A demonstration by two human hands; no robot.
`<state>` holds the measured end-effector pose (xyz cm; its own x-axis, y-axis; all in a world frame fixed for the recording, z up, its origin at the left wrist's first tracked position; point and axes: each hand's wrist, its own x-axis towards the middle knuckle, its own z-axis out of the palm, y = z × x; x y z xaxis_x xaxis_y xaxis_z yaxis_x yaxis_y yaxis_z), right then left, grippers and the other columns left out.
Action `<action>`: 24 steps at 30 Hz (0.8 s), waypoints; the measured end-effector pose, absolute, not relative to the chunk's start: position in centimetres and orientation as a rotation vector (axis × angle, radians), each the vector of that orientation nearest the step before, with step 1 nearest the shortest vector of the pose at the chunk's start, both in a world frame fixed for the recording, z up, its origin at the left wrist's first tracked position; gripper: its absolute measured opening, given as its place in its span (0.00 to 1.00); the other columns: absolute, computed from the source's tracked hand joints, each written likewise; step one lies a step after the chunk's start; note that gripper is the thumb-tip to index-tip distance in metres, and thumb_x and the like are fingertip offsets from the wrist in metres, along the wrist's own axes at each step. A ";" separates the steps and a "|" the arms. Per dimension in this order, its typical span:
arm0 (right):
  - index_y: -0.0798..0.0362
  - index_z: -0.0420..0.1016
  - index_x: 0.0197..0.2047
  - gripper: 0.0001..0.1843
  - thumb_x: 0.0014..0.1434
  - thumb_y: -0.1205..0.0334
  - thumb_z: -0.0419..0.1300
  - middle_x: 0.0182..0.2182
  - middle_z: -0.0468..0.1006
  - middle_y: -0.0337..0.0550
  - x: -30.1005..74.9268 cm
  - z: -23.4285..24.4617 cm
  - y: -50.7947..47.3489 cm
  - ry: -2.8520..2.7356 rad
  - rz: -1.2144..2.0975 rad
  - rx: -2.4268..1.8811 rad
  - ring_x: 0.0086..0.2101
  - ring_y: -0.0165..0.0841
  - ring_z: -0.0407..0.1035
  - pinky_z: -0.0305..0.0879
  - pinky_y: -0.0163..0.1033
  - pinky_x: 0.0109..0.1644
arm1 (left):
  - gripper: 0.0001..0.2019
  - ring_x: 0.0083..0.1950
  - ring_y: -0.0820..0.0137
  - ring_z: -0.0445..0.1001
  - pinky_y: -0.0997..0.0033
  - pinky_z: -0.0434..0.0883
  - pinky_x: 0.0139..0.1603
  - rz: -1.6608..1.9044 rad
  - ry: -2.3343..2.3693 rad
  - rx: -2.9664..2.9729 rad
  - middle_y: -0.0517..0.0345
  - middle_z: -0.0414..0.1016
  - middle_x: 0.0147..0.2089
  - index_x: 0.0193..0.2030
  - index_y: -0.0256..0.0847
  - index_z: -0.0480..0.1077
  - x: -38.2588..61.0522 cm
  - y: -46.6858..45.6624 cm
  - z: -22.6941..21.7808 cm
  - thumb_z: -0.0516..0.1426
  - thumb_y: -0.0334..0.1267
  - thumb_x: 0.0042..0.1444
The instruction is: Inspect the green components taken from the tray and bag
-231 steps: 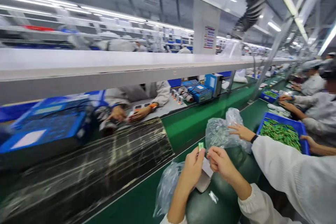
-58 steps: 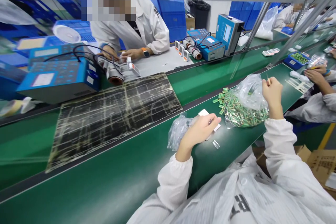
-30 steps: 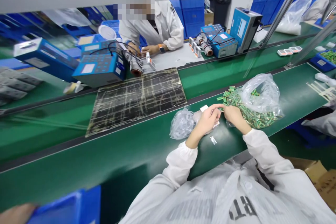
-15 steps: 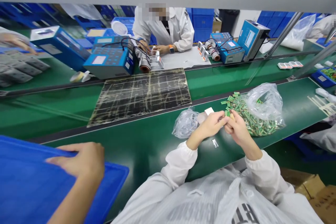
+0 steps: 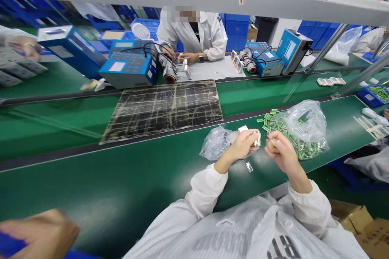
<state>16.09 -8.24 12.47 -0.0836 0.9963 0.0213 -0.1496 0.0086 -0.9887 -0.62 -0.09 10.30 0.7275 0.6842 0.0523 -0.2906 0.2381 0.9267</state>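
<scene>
Piecework at the belt: the left hand (image 5: 240, 145) pinches a small green component (image 5: 257, 138) at the fingertips, while the right hand (image 5: 281, 151) closes on a thin pale piece (image 5: 271, 142), too small to identify. The hands are apart but near, facing each other without touching. The step in hand looks like close work on single parts, one held in each hand. If the two parts belong together, the next move calls for steady fingers to bring the pale piece to the green one, though the frame cannot settle that.

The main landmark is a bulging clear plastic bag (image 5: 304, 119) on the green conveyor belt (image 5: 152, 186), packed with more of the green components. A loose heap of green components (image 5: 269, 118) lies against the bag's left side. Further left of the bag sits a crumpled clear bag (image 5: 215, 143), its contents hard to make out, with a white card (image 5: 242, 128) just beside it. A small clear sleeve (image 5: 249, 166) lies on the belt in front of the bag. Well to the bag's right, a blue tray (image 5: 361, 95) holds more green parts — and far to its lower left, another person's blurred hand (image 5: 36, 230) crosses the corner.
</scene>
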 end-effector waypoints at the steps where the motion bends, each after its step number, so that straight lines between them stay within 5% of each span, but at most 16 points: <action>1: 0.48 0.68 0.41 0.17 0.71 0.43 0.61 0.22 0.51 0.28 16.4 12.8 -8.4 -1.172 1.268 -1.056 0.21 0.27 0.45 0.45 0.36 0.27 | 0.28 0.20 0.80 0.50 0.73 0.51 0.22 0.689 0.352 1.104 0.70 0.53 0.23 0.31 0.43 0.57 -0.8 -0.1 10.4 0.59 0.68 0.58; 7: 0.48 0.73 0.40 0.12 0.70 0.49 0.64 0.23 0.60 0.33 16.7 14.7 -9.2 -1.369 1.001 -1.326 0.24 0.30 0.53 0.50 0.38 0.29 | 0.28 0.20 0.79 0.52 0.72 0.52 0.22 0.683 0.317 1.085 0.69 0.56 0.22 0.32 0.42 0.60 -1.4 -0.6 10.8 0.58 0.67 0.59; 24: 0.50 0.72 0.38 0.17 0.73 0.46 0.59 0.24 0.64 0.34 16.9 15.0 -9.4 -1.561 1.064 -1.424 0.25 0.30 0.56 0.52 0.38 0.30 | 0.22 0.24 0.75 0.59 0.72 0.57 0.26 0.437 0.422 1.656 0.65 0.63 0.22 0.30 0.40 0.66 -3.0 0.2 12.3 0.55 0.56 0.66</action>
<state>16.88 -9.45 15.03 -0.0932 0.9956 -0.0019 0.3657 0.0325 -0.9302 -3.03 0.20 12.33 0.8586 0.5109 0.0425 0.0248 -0.1241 0.9920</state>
